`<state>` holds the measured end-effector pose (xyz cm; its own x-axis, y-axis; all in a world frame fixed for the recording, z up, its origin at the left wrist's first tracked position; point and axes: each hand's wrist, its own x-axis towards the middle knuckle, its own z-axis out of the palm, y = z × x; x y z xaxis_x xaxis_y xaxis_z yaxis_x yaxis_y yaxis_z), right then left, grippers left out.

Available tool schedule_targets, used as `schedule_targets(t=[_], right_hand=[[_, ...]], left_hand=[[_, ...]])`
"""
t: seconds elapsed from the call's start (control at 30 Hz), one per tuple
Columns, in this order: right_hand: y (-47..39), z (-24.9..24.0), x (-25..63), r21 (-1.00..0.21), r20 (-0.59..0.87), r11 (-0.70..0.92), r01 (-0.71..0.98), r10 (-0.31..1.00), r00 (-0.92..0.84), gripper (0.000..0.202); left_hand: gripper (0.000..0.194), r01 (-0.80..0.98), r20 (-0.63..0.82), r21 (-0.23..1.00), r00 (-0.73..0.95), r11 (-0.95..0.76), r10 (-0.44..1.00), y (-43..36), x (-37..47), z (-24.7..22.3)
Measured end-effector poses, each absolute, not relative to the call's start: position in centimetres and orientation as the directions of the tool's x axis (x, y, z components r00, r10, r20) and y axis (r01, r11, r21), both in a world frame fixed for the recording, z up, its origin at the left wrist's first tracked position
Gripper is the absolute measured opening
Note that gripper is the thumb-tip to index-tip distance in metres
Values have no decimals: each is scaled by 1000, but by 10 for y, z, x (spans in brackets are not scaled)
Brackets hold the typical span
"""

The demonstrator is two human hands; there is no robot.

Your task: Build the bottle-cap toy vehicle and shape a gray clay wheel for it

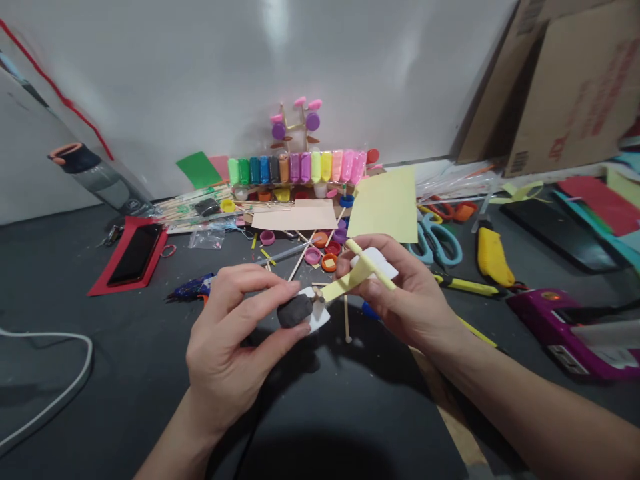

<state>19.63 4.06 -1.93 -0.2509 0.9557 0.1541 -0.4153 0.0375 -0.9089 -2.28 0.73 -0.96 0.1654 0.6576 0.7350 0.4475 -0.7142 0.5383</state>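
Note:
Between the thumb and fingers of my left hand (240, 327) is a lump of black clay (295, 311), with a white piece (319, 319) behind it. My right hand (400, 287) pinches a pale yellow paper strip (345, 283) that has a rolled yellow crosspiece (371, 264) at its end. A second white piece (377, 262) shows against the right fingers. The strip's left end meets a small brown stub beside the black clay, so the parts appear joined. Both hands are raised above the dark table (350, 413).
Behind stand coloured clay packets (300, 167) and a yellow paper sheet (385, 207). Bottle caps (313, 256) and sticks lie ahead. Blue scissors (440, 240), a yellow cutter (493, 253) and a purple tape dispenser (575, 333) are right; a phone (136, 255) and bottle (103, 180) are left.

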Motion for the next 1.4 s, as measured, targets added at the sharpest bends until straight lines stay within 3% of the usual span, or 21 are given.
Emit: schedule_targets(t=[0.13, 0.23, 0.43, 0.53, 0.67, 0.83, 0.97, 1.07, 1.2, 1.4], right_hand=[[40, -20, 195, -902, 142, 19, -431, 956, -256, 32], [39, -22, 195, -900, 136, 6, -437, 954, -267, 31], [39, -24, 194, -895, 129, -7, -447, 953, -273, 31], [39, -22, 193, -891, 118, -18, -454, 956, -269, 33], [39, -20, 192, -884, 106, -26, -466, 961, -256, 34], [38, -20, 194, -899, 125, 14, -439, 967, -224, 41], [37, -22, 197, -928, 202, 123, -351, 959, -200, 35], [37, -24, 199, -932, 250, 184, -313, 950, -186, 34], [38, -28, 201, -927, 298, 237, -291, 937, -183, 35], [37, -26, 201, -938, 292, 240, -252, 935, -199, 34]], left_hand=[[37, 621, 825, 233, 281, -749, 490, 7, -28, -7], [31, 714, 813, 70, 364, -697, 455, 5, -33, -6], [23, 752, 836, -27, 378, -659, 397, 5, -34, -4], [30, 728, 831, -30, 399, -685, 387, 9, -36, -4], [51, 654, 837, 67, 374, -754, 399, 12, -36, -5], [36, 539, 806, 388, 195, -748, 559, 8, -25, -10], [36, 338, 701, 650, 77, -680, 709, 4, -17, -12], [38, 235, 593, 776, 47, -586, 804, 2, -16, -13], [37, 191, 486, 859, -10, -475, 874, -1, -13, -14], [34, 234, 492, 853, -59, -467, 869, -4, -8, -13]])
